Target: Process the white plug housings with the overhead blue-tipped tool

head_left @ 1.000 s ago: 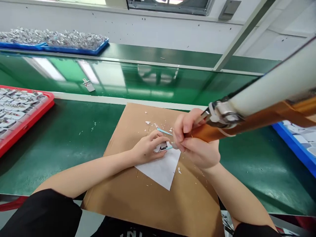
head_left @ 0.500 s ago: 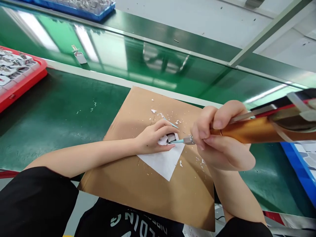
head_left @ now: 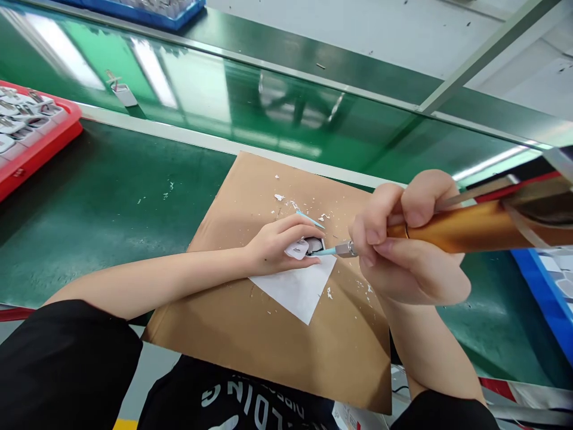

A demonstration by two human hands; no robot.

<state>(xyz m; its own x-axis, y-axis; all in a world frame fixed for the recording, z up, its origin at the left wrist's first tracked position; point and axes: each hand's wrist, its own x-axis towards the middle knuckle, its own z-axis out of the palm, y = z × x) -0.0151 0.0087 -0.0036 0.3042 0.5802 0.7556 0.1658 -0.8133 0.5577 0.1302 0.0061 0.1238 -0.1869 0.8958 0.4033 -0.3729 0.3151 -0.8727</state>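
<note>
My left hand (head_left: pixel 282 243) curls its thumb and fingers round a small white plastic case (head_left: pixel 297 249) with a dark inside facing right. Wrapped in my right hand (head_left: pixel 409 239) is a power tool with a copper-coloured barrel (head_left: pixel 465 227), a metal collar and a light-blue tip (head_left: pixel 330 251). The tip reaches the dark opening of the case, near my left thumb. Under the left hand lies a white sheet of paper (head_left: pixel 295 292) on a brown cardboard sheet (head_left: pixel 268 334). Another light-blue pointed piece (head_left: pixel 310 219) lies just beyond my left fingers.
White shavings (head_left: pixel 279 197) are scattered over the cardboard. A red tray (head_left: pixel 58 140) of white parts stands at the left, a blue tray (head_left: pixel 544 304) at the right. On the moving-belt-like green surface (head_left: pixel 201 101) behind stands a small white part (head_left: pixel 124 94); another blue tray (head_left: pixel 179 21) is further back.
The case has turned in my left hand, showing more of its white end. My right hand and the tool have shifted slightly right and up. The small white part behind has moved left.
</note>
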